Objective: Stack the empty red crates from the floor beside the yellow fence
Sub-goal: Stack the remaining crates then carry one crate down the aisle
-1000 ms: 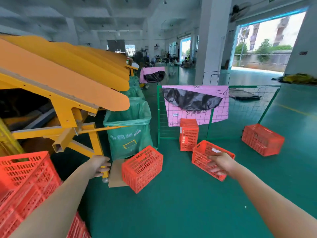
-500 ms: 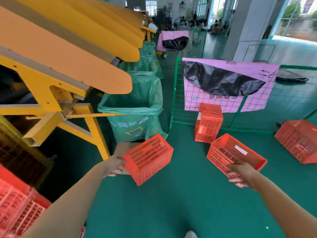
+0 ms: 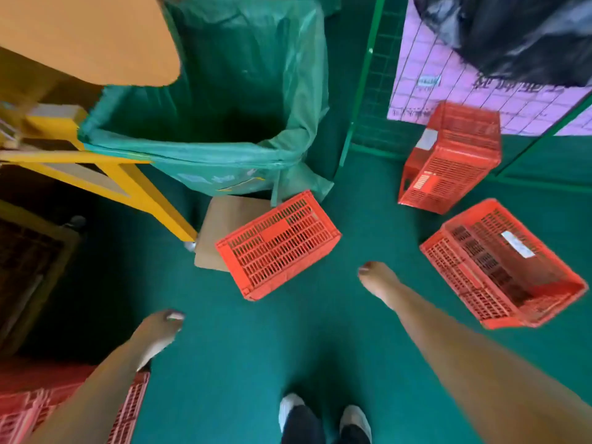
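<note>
Crates in red plastic lie loose on the green floor (image 3: 243, 347), three in all. The nearest crate (image 3: 278, 245) lies tipped over with a slatted face up. One of its corners rests on a cardboard sheet (image 3: 224, 225), just beside the green-bagged bin (image 3: 224, 123) and the foot of the yellow frame (image 3: 141, 193). To its right the open crate (image 3: 503, 267) sits mouth up and tilted, a white label inside it. The third crate (image 3: 448, 161) stands on end just in front of the green mesh fence (image 3: 362, 91), below a pink sheet (image 3: 426, 91) and a black bag (image 3: 512, 33). At the lower left is a stack of red crates (image 3: 134, 398). The left hand (image 3: 158, 331) hangs over the floor, short of the nearest crate, its grip loose and holding nothing. The right hand (image 3: 379, 282) reaches between the nearest crate and the open crate, touching neither; its grip is likewise slack and empty. Both hands are blurred.
</note>
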